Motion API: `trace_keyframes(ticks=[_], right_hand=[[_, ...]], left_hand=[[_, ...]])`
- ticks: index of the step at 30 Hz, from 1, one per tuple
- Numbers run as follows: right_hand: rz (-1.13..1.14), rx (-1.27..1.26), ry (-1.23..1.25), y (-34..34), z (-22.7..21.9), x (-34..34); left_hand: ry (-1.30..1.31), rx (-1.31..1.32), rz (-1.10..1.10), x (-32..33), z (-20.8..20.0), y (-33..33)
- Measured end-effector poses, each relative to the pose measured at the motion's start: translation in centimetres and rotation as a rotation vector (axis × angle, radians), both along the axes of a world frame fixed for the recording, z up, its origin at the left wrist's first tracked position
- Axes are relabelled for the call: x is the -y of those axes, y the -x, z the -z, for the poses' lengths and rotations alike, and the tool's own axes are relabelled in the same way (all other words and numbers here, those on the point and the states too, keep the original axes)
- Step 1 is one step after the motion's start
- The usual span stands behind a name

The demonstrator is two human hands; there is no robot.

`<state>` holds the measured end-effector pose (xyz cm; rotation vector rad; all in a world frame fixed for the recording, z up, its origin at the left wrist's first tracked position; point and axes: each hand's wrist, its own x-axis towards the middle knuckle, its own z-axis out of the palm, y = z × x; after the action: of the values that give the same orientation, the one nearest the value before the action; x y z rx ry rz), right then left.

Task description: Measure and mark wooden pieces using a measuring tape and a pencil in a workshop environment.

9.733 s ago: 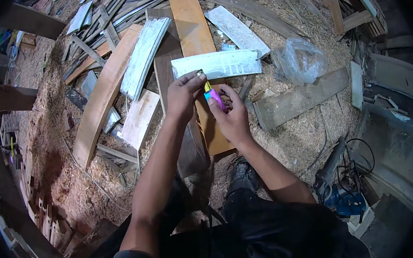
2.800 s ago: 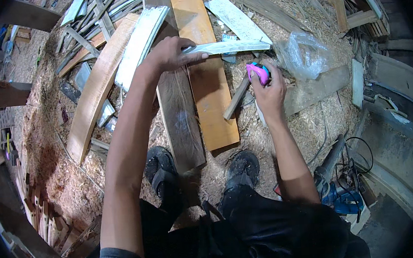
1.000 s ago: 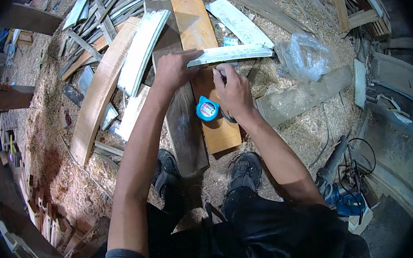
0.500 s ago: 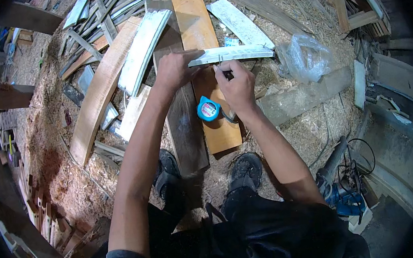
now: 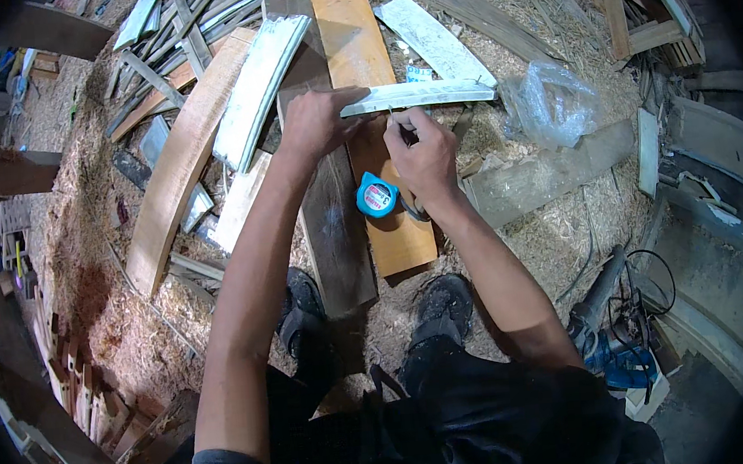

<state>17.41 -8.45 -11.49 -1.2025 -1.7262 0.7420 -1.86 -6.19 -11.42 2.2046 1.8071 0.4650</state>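
Observation:
A narrow white-painted wooden piece (image 5: pixel 430 95) lies crosswise in front of me. My left hand (image 5: pixel 319 123) is closed round its left end, fingers partly hidden beneath. Just below its near edge, my right hand (image 5: pixel 422 148) pinches a thin pencil-like tool (image 5: pixel 391 113), mostly hidden by the fingers, its tip at the edge of the wood. A blue tape measure (image 5: pixel 376 195) rests on the orange-brown board (image 5: pixel 403 243), left of my right wrist. Beside that board runs a dark grey plank (image 5: pixel 334 235).
Curved white boards lie left (image 5: pixel 260 92) and right (image 5: pixel 435 39), with a long bare curved board (image 5: pixel 179 169) farther left. A clear plastic bag (image 5: pixel 553 104) sits at the right. A blue corded power tool (image 5: pixel 628 364) lies lower right. Sawdust and scrap strips cover the floor.
My right hand has turned slightly, and the dark part of the tool seen in its grip is now hidden. My left hand keeps hold of the white piece.

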Motion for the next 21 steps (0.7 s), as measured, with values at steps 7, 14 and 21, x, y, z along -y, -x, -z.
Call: trace_keyframes(ticks=[7, 14, 21], right_hand=[[0.015, -0.011, 0.033, 0.26, -0.05, -0.28], [0.002, -0.004, 0.02, 0.35, -0.21, -0.44], [-0.02, 0.021, 0.047, 0.16, -0.44, -0.53]], left_hand=[[-0.03, 0.06, 0.011, 0.21, 0.25, -0.02], [-0.063, 0.073, 0.031, 0.21, 0.33, 0.08], [0.018, 0.033, 0.0, 0.21, -0.09, -0.34]])
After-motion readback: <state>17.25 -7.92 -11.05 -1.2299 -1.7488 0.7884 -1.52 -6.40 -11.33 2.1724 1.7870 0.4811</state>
